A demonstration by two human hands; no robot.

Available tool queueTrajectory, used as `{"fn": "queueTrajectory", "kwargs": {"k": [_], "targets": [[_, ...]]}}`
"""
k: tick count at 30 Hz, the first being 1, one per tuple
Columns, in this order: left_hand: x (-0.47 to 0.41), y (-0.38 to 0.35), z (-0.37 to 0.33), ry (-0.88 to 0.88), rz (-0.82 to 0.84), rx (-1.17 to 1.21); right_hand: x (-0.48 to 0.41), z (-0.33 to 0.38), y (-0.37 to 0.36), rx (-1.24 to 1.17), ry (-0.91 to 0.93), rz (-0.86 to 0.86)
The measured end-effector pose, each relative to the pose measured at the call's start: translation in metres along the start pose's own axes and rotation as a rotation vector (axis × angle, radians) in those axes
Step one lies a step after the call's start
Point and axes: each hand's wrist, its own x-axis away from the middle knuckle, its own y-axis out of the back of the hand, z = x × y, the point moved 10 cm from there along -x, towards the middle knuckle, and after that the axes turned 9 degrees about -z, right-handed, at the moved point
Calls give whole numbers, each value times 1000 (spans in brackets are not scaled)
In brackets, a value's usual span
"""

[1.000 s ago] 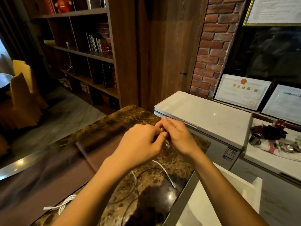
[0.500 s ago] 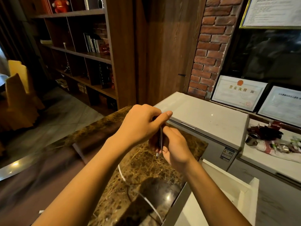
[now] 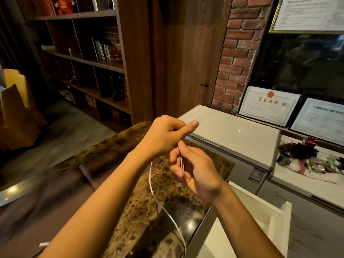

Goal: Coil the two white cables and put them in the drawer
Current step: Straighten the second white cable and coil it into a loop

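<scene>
- The right hand [image 3: 200, 172] holds one white cable [image 3: 155, 197] upright: a short doubled stretch of it runs nearly vertical through the fingers [image 3: 176, 173], with the plug end poking out just below them, pointing down at the counter [image 3: 149, 211].
- Those fingers are clamped on the cable, thumb on the near side, the others curled behind it.
- The left hand [image 3: 163, 138] sits just above and slightly left of the right, touching or nearly touching it. Its fingers are curled shut with the thumb stretched out to the right; the cable seems to pass up into that fist, but the grip itself is hidden, so I cannot tell for sure what it pinches.
- From below the left wrist the loose length drops in a long curve, down over the counter and toward the bottom edge of the view, beside the open drawer [image 3: 260, 216]. Where it ends is out of sight.
- So the slack lies below both hands, and the held bundle's long axis is vertical. To my mind the next turn of the coil depends on the left hand, the nearer one to the slack, drawing it up and laying it alongside the stretch the right hand pins.
- The drawer stands open just right of and below the right forearm, near at hand once the coil is done.
- A small white end [image 3: 43, 244] shows at the lower left on the counter, well apart from the hands; it may belong to the second cable, though too little shows to say.
</scene>
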Motion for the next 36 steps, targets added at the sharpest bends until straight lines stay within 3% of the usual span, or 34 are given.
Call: {"fn": "queueTrajectory", "kwargs": {"k": [8,16,20,24,36], "targets": [[35,-5,24,219,-199,511,4,17,-12,-88,47,52],[66,-13,33,371,-299,518,-5,25,-33,-301,64,153],[80,-22,40,309,-326,578,-12,50,-34,-362,96,183],[100,-37,46,374,-312,481,-27,68,-18,-229,139,79],[103,-23,12,267,-134,35,-37,57,13,-45,130,-36]]}}
